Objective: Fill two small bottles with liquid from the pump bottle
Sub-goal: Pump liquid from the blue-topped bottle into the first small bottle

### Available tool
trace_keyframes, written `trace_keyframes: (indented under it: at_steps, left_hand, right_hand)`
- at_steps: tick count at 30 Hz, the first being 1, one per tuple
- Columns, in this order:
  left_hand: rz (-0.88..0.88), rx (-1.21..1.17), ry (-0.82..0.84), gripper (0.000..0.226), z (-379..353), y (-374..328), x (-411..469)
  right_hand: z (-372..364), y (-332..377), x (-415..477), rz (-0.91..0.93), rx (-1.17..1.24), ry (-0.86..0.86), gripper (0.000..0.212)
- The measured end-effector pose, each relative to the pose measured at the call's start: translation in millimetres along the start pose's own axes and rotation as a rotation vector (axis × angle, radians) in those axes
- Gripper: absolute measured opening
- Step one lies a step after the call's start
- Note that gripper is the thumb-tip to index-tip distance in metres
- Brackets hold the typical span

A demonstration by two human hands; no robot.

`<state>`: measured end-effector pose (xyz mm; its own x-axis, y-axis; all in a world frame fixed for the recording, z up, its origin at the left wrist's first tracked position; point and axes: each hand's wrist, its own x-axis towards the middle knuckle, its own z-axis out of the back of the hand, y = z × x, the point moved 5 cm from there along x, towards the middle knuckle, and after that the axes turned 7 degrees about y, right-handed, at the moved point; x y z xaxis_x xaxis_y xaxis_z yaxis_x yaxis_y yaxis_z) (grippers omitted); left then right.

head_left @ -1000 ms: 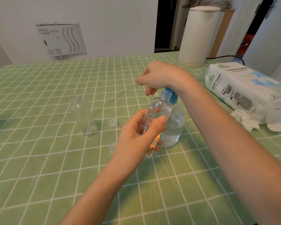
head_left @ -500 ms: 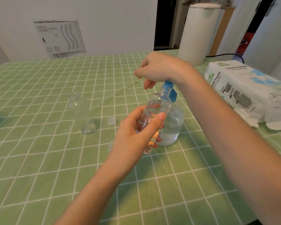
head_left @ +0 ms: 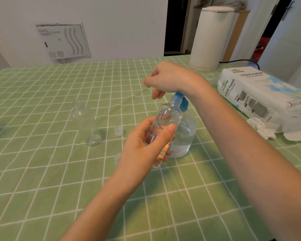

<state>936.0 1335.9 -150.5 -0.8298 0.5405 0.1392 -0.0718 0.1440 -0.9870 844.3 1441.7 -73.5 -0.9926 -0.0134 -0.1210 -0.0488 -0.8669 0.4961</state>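
While the left hand (head_left: 142,145) grips a small clear bottle (head_left: 165,122) round its middle, thumb across the near side and the other fingers wrapped behind, the bottle is held off the table and tilted, its open neck up against the blue pump (head_left: 180,100) of the pump bottle (head_left: 184,136) (how much liquid the small one holds is hard to tell through the fingers). The right hand (head_left: 167,79) hangs over the pump with the wrist bent. Its fingers are loosely curled, tips pointing down, and hold nothing that can be seen; whether the palm touches the pump head is hidden. The pump bottle stands upright on the green checked tablecloth (head_left: 42,171), partly full of clear liquid. Well to its left, a second small bottle (head_left: 86,124) stands upright and uncapped. A small cap (head_left: 118,130) lies between that bottle and the left hand, and another cap (head_left: 117,157) peeks out just beside the left hand. At the right edge lie a tissue pack (head_left: 261,94) and a crumpled tissue (head_left: 261,127) against it
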Motion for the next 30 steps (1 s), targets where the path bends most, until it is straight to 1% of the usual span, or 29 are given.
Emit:
trace_keyframes:
  at_steps: [4,7,13,18,27,30]
  left_hand:
    - [-0.006,-0.006,0.000,0.025,1,-2,0]
    - [-0.010,-0.007,0.001,0.024,1,-2,1]
    - [-0.007,0.004,-0.002,0.024,2,-1,0]
    - [0.003,0.008,-0.003,0.017,1,1,-1]
    - [-0.011,0.003,-0.001,0.020,1,-2,0]
    - [-0.019,-0.006,0.002,0.018,1,-2,-1]
  right_hand:
    - [8,5,0,0.019,-0.021,-0.031,0.033]
    - [6,7,0,0.026,-0.023,-0.009,0.034]
    - [2,5,0,0.012,-0.067,-0.020,0.032]
    - [-4,0,-1,-0.001,-0.070,0.000,0.033]
    - [6,5,2,0.033,-0.051,-0.063,0.032]
    - [6,5,3,0.035,-0.054,-0.049,0.033]
